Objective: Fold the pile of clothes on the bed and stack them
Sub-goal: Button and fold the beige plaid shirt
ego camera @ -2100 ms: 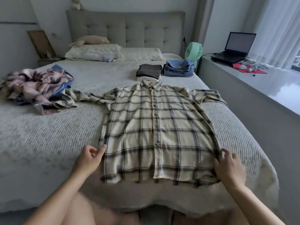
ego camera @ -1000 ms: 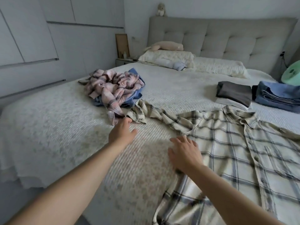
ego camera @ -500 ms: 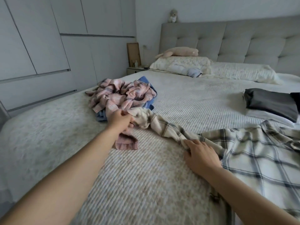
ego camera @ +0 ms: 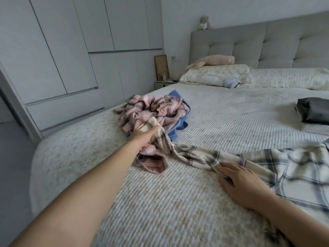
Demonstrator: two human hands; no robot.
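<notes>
**Ana:** Head view is showing the left hand [ego camera: 144, 135] reaching out toward eleven o'clock, its fingers closing round the cuff end of the cream plaid shirt [ego camera: 288, 168], right where that sleeve [ego camera: 188, 154] is lying against the unfolded pile [ego camera: 154, 111].

**Ben:** And the right hand [ego camera: 243, 182]?

**Ana:** It is lying flat at about three o'clock, fingers nearly straight, pressing the sleeve's upper part into the bed [ego camera: 178, 202] and gripping nothing.

**Ben:** How should this step be going, in your view?

**Ana:** I am judging the sleeve is being straightened. The left hand should be drawing the cuff clear of the pile without dragging the pink plaid garment [ego camera: 146, 113] along, while the right is pinning the shoulder so the body is staying square.

**Ben:** Counts, left to right?

**Ana:** I am counting two garments in the pile, pink plaid over a blue one [ego camera: 179, 125], one shirt being worked, and one folded dark garment [ego camera: 313, 110] sitting at two o'clock. Two hands, two pillows.
</notes>
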